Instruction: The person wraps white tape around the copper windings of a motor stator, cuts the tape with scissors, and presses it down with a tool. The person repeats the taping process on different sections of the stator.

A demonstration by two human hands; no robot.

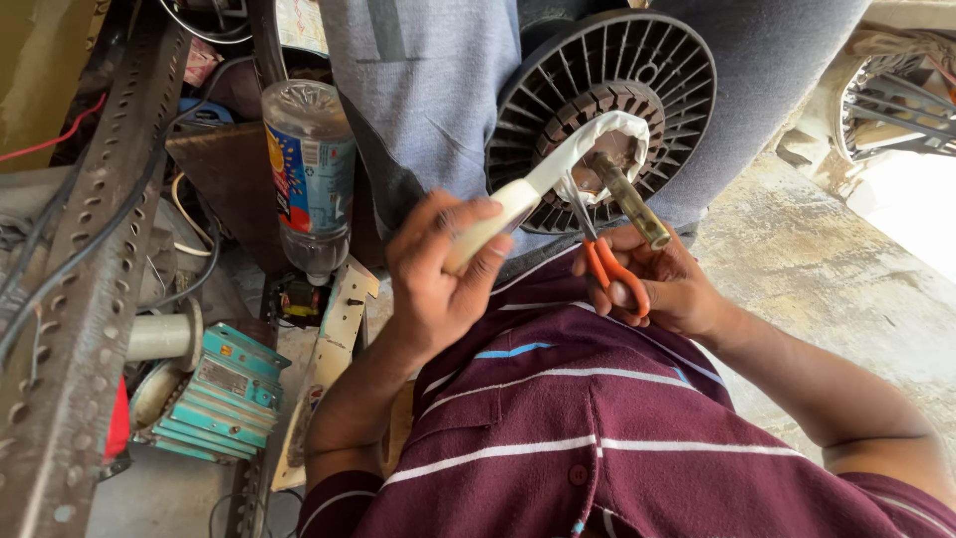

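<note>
A: As the head view looks down, what do the person's hands hold?

B: The left hand [438, 274] grips one end of a white cloth tape strip [558, 164], its fingers [478, 261] curled and pressed around it with the thumb on top. The strip runs up and to the right, then loops over the centre of a round black ribbed motor rotor with a copper-coloured winding ring [607, 110], which rests in the person's lap against grey trousers [428, 90].

A: And the right hand?

B: The right hand [662, 284] holds orange-handled scissors [602, 254], its fingers closed through and around the handles. The steel blades point up toward the tape, close to where it meets the rotor. Whether the blades touch the tape cannot be told. A brass-coloured metal shaft [629, 199] sticks out of the rotor's centre, just above this hand.

A: What lies around them?

B: On the left, a clear plastic bottle with a colourful label [309, 179] stands upside down. Below it sits a teal finned metal block [221, 394], beside a cream spool [164, 337]. A perforated grey metal angle bar [85, 299] runs diagonally along the left edge. On the right is bare concrete floor [827, 279]. The person wears a maroon striped shirt [588, 438].
</note>
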